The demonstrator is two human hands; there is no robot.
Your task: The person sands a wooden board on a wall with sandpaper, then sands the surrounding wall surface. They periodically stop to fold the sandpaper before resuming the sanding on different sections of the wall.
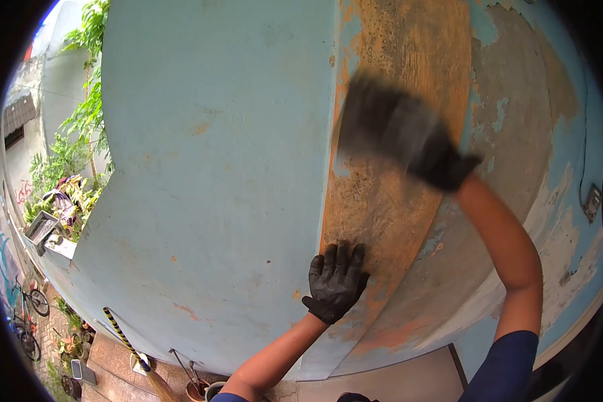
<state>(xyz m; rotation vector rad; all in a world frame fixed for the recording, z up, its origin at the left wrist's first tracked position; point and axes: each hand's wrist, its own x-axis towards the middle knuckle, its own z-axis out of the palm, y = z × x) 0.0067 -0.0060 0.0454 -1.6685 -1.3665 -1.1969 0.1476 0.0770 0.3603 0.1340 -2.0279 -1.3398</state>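
Observation:
My left hand [336, 279], in a black glove, lies flat with its fingers spread against the lower part of an orange-brown strip [382, 194] of the wall. Paint has come off this strip, leaving a rough, mottled surface. Higher up, my right hand [409, 130], also in a black glove, is over the same strip. Motion smears its fingers, so whether it holds anything cannot be made out. Light blue wall [214, 154] borders the strip on the left. On the right is a grey-brown patch [522, 87] with flaking blue paint.
A striped broom [124, 335] leans at the lower left, near pots [195, 387]. Bicycles [27, 315] and leafy plants [63, 167] stand beyond the wall's left edge. At the far right, a wall socket [591, 202] hangs by a dark cable.

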